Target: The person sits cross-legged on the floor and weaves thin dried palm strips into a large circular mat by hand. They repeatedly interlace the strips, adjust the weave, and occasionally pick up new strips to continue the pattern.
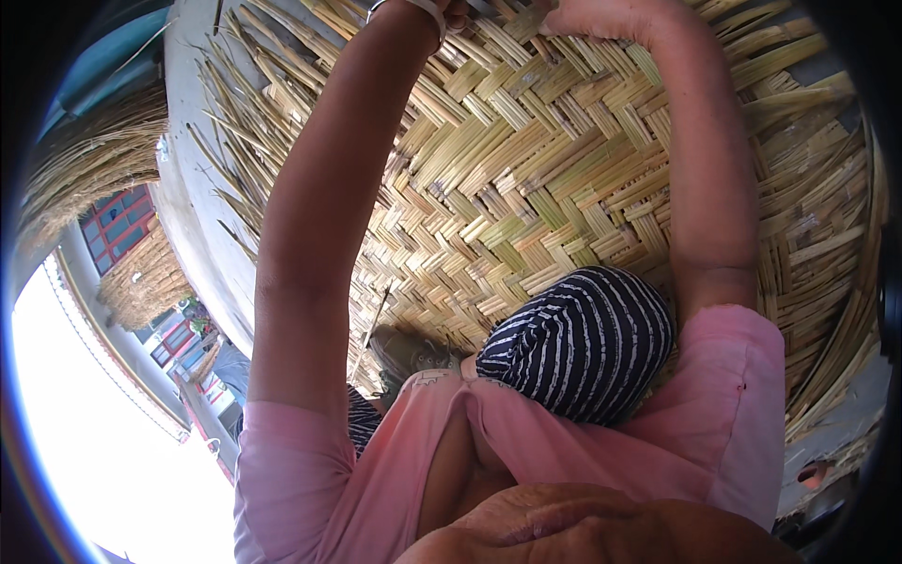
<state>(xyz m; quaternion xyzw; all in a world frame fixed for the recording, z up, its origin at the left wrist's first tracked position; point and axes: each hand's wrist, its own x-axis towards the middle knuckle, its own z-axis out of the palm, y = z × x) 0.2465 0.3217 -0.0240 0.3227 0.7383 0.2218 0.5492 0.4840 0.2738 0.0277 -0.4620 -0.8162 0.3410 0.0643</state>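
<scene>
A large mat of woven split-reed strips, pale yellow and green in a zigzag pattern, spreads beneath me. Both arms stretch to its far part. My left hand, below a pale bangle, is mostly cut off by the top edge; the bit of fingers that shows is curled in at the weave. To its right, my right hand lies low against the strips, its thumb side toward the left hand. The upper edge cuts off its other fingers, so its grip is hidden. Loose strip ends fan out along the mat's left side.
My knee in striped dark cloth and a dark shoe rest on the mat. Grey paved ground borders it at left. Beyond lie bundled reeds and a building with red-framed windows.
</scene>
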